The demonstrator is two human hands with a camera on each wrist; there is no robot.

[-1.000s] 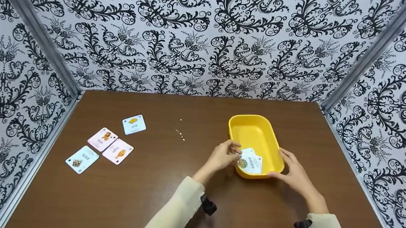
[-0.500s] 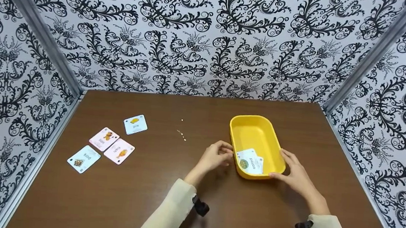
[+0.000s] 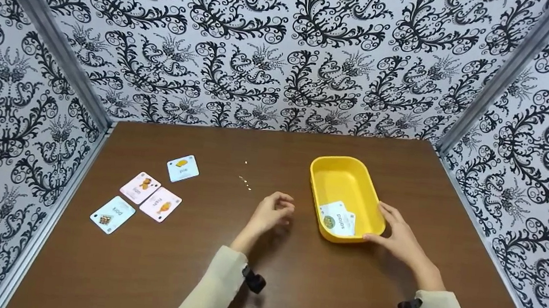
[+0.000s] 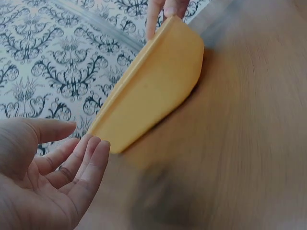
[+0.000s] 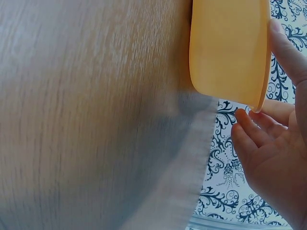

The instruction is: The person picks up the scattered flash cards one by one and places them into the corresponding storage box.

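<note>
I see the right hand (image 3: 402, 240) holding the near right corner of the yellow box (image 3: 347, 191), thumb on the near rim and fingers along its right side, while the left hand (image 3: 269, 215) is loosely curved and holds nothing, apart from the box on its left. The box sits on the right of the brown table (image 3: 279, 159), a salad card (image 3: 341, 222) overlapping another at its near end; over on the left, I make out two pink cards (image 3: 161, 204) between two pale blue cards (image 3: 113, 215).
</note>
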